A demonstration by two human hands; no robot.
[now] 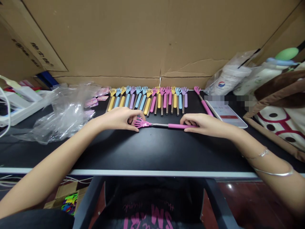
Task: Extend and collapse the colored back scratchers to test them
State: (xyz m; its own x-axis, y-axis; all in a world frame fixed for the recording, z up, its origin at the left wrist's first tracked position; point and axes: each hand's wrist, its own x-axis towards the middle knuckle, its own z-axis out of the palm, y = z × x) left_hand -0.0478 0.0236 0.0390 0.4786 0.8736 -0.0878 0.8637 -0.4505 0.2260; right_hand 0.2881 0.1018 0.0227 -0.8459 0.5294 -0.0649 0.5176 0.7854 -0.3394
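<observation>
A pink back scratcher with a claw head and a thin metal shaft lies across the black table. My left hand is closed round its pink claw head. The pink handle at the other end is pinched by my right hand. Just behind them, several scratchers in yellow, blue, pink and purple lie side by side in a row. One more pink scratcher lies apart at the right end of the row.
Crumpled clear plastic bags lie at the left, with white items beyond them. A phone lies at the right beside a cloth bag and a wrapped white cup. Cardboard walls the back.
</observation>
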